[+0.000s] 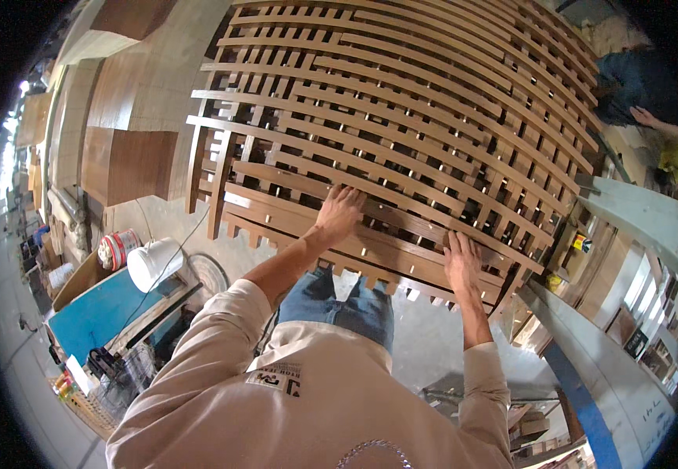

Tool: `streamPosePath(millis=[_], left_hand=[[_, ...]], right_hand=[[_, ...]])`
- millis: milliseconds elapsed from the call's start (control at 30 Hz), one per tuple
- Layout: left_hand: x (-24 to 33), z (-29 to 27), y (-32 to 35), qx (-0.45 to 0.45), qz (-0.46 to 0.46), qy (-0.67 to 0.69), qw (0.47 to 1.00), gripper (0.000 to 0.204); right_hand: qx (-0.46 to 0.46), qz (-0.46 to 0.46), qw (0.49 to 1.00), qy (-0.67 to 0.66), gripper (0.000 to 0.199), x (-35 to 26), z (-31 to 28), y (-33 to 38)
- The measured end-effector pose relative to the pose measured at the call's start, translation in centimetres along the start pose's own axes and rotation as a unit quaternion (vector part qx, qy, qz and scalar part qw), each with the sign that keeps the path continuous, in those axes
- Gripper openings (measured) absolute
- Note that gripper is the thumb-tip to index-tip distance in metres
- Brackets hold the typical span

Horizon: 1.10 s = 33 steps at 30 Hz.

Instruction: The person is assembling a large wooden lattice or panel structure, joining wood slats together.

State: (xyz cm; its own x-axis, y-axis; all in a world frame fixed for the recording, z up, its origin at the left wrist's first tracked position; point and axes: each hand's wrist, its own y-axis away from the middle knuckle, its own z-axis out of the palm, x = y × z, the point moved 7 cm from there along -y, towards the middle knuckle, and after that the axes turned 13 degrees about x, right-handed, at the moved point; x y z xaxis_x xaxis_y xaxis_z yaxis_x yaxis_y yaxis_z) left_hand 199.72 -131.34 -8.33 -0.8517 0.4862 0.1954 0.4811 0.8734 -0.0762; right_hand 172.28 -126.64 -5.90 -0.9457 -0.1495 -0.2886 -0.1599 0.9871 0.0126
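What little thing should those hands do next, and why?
Maybe press down gently and evenly on the dark wooden slat: the left hand and right hand rest apart along it, fingers reaching over from above, so even pressure might steady it. How firmly they grip is hard to see.

Can see a pale grey floor (425, 344) below and beside the slatted wooden frames (389, 133), but cannot make out their direct support. On the left side, can find on this floor a round grey disc (210, 273), seemingly lying flat, just beside a white bucket (153, 266). Cannot tell about the bucket: directly on the floor, or on something else.
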Motion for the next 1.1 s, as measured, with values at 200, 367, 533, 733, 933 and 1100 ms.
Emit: streamPosePath(millis=[200,367,533,733,933,1100], left_hand=[[0.5,0.5,-1.2,-0.116,0.021,-0.007,0.993,0.044],[0.5,0.1,-0.9,-0.062,0.059,-0.062,0.994,0.039],[0.0,-0.3,-0.3,-0.098,0.020,-0.014,0.995,0.041],[-1.3,-0.4,0.7,-0.065,-0.012,0.084,0.994,0.042],[-1.6,-0.5,1.6,-0.097,-0.054,0.127,0.986,0.041],[-2.8,-0.2,1.1,-0.088,-0.090,0.140,0.982,0.040]], right_hand=[[0.008,-0.027,0.995,0.098,0.042,-0.8,-0.4,-0.2],[-0.032,0.031,0.993,0.106,0.033,-1.4,-1.1,-0.9],[-0.026,0.059,0.994,0.086,0.032,-0.5,-0.7,0.0],[0.010,0.050,0.996,0.077,0.033,-0.5,-0.4,0.0],[-0.043,0.054,0.996,0.060,0.030,-0.5,-1.2,0.0],[0.090,0.060,0.994,0.030,0.032,1.9,-1.4,0.4]])
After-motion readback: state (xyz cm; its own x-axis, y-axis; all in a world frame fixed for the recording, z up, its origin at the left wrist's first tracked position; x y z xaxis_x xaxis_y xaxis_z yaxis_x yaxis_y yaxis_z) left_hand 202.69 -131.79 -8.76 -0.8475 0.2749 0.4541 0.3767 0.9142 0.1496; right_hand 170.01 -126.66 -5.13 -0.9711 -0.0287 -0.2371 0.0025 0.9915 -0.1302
